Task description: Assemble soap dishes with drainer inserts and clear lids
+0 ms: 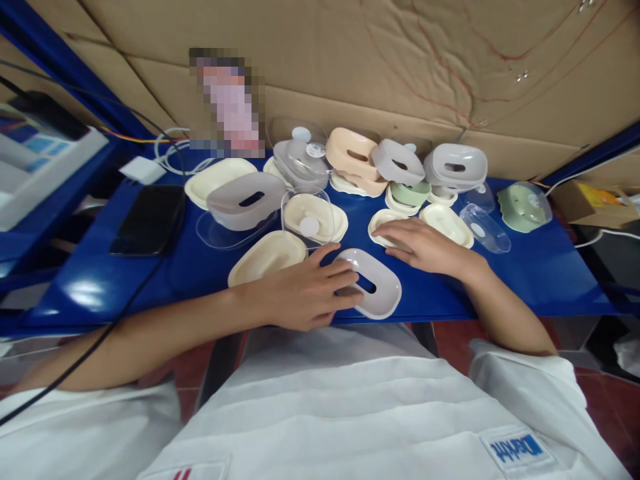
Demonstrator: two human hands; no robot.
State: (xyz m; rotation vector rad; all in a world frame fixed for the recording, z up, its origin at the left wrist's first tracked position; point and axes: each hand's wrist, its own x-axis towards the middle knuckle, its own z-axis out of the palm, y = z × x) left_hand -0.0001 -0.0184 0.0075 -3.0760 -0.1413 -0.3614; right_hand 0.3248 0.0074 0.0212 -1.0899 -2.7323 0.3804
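Observation:
My left hand (pixel 310 291) reaches across from the left, its fingers apart and resting over the left end of a grey oval tray with a slot (pixel 384 293). That tray lies near the table's front edge. Behind the left wrist is a shallow cream dish (pixel 267 257), partly covered by the hand. My right hand (pixel 430 248) has its fingers over the near rim of a smaller cream dish (pixel 383 219), with the thumb on the side nearer me. Another cream dish (pixel 447 225) sits just behind the right hand. A clear lid (pixel 330 207) overlaps a cream dish (pixel 303 212) between the hands.
Stacked peach trays (pixel 353 150), grey slotted trays (pixel 456 165) and clear lids stand along the cardboard back wall (pixel 350 80). A green dish (pixel 523 208) is at right. At left lie a black phone (pixel 147 220), a white charger (pixel 143 171) and cables. The table (pixel 540 273) is blue.

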